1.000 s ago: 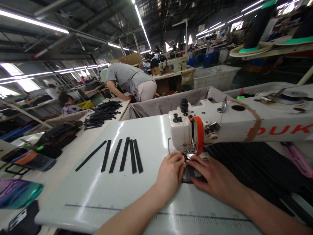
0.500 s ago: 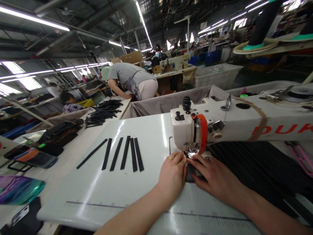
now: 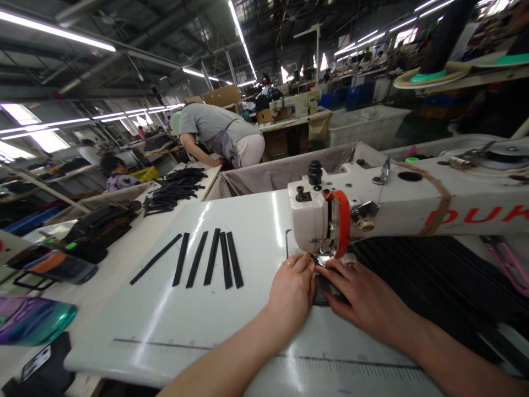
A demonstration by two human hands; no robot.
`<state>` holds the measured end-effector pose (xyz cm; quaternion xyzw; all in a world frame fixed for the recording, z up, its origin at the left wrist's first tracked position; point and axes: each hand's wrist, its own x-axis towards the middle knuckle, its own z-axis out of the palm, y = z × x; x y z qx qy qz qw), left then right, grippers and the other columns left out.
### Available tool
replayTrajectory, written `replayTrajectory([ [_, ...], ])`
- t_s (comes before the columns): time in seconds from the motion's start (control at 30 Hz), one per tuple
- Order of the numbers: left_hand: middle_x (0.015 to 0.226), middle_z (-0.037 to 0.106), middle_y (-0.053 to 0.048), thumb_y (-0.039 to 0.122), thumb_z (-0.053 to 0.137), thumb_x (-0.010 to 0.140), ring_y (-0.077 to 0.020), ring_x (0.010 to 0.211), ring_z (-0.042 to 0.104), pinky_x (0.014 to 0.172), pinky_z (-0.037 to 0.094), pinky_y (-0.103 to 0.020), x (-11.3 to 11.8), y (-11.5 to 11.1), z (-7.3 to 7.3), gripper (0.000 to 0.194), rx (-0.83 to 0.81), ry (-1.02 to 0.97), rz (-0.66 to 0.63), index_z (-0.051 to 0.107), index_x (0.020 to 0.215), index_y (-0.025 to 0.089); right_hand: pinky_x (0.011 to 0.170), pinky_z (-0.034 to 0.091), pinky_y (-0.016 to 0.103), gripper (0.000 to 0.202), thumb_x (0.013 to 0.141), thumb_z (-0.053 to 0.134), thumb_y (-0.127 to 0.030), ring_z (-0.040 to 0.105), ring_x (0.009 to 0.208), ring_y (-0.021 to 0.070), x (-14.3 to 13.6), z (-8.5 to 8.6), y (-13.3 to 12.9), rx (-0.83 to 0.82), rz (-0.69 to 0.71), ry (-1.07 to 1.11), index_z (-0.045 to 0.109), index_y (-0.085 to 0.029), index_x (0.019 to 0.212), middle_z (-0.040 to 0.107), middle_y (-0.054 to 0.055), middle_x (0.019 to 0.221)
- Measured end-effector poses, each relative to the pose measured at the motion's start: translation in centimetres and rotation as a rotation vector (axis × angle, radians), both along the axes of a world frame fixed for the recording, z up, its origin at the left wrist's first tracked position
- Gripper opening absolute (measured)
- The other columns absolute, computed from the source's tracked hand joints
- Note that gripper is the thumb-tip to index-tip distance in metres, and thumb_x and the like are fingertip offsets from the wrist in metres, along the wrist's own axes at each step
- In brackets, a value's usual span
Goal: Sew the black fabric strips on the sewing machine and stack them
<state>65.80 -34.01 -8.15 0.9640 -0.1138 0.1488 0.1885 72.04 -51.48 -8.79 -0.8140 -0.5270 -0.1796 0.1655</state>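
Note:
My left hand (image 3: 292, 289), with a ring on one finger, is closed right at the sewing machine's presser foot (image 3: 324, 259). Its fingertips press together on something small and dark that they mostly hide. Just to the right, my right hand (image 3: 363, 292) reaches in with fingers stretched out and thumb apart, fingertips beside the needle area. Between the hands lies a dark flat piece (image 3: 324, 292); I cannot tell whether it is fabric or a plate of the machine. The white sewing machine (image 3: 397, 204) has an orange guard (image 3: 343, 223) over its head.
Several black strips (image 3: 210, 256) lie on the white machine table (image 3: 248, 325) to the left. A heap of black strips (image 3: 176, 187) is farther back. Long black material (image 3: 430, 286) lies under the machine arm. A person in grey (image 3: 223, 132) bends over a table beyond a cloth-lined bin (image 3: 289, 171).
Almost nothing differs. Both hands keep their places at the presser foot, and the view has shifted very slightly.

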Motion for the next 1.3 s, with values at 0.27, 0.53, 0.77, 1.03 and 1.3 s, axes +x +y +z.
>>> replayTrajectory([
  [0.27,0.1,0.068,-0.01,0.013,0.043,0.096,-0.0239,0.098,0.059,0.096,0.053,-0.041,0.6,0.5,0.2,0.022,0.007,-0.033,-0.044,0.065,0.093,0.015,0.071,0.055,0.042,0.036,0.084,0.062,-0.021,0.064,0.085,0.0271,-0.2,0.4,0.0,-0.009,-0.006,0.001,0.063,-0.01,0.118,0.067,0.015,0.11],
  [0.53,0.104,0.068,-0.01,0.013,0.043,0.097,-0.0241,0.103,0.059,0.099,0.051,-0.04,0.3,0.3,0.2,0.022,0.027,-0.024,-0.06,0.065,0.098,0.014,0.073,0.055,0.041,0.033,0.083,0.062,-0.018,0.063,0.086,0.0266,-0.5,0.8,0.2,-0.013,-0.018,0.018,0.063,-0.012,0.115,0.067,0.013,0.108],
  [0.77,0.101,0.067,-0.007,0.011,0.052,0.093,-0.0226,0.1,0.06,0.09,0.053,-0.039,1.4,1.6,-0.5,0.016,-0.128,-0.08,0.097,0.066,0.095,0.017,0.08,0.053,0.039,0.019,0.092,0.047,-0.01,0.061,0.091,0.0247,0.2,1.0,-1.4,0.061,-0.147,-0.004,0.062,-0.016,0.101,0.064,0.01,0.098],
  [1.03,0.103,0.068,-0.005,0.02,0.049,0.098,-0.027,0.119,0.056,0.112,0.031,-0.061,2.6,3.0,-0.1,0.019,0.091,0.061,0.077,0.067,0.091,0.021,0.067,0.05,0.041,0.017,0.094,0.045,-0.017,0.058,0.078,0.028,1.8,0.8,-3.0,-0.097,-0.456,-0.1,0.061,-0.015,0.1,0.061,0.012,0.086],
  [1.3,0.125,0.063,-0.006,0.025,0.052,0.097,-0.0261,0.131,0.048,0.114,0.03,-0.057,1.6,5.0,1.0,0.017,0.05,0.068,0.148,0.065,0.108,0.023,0.064,0.051,0.039,0.021,0.093,0.043,-0.024,0.064,0.074,0.0266,2.3,0.0,-3.5,-0.064,-0.431,-0.026,0.06,-0.017,0.102,0.066,0.009,0.082],
])
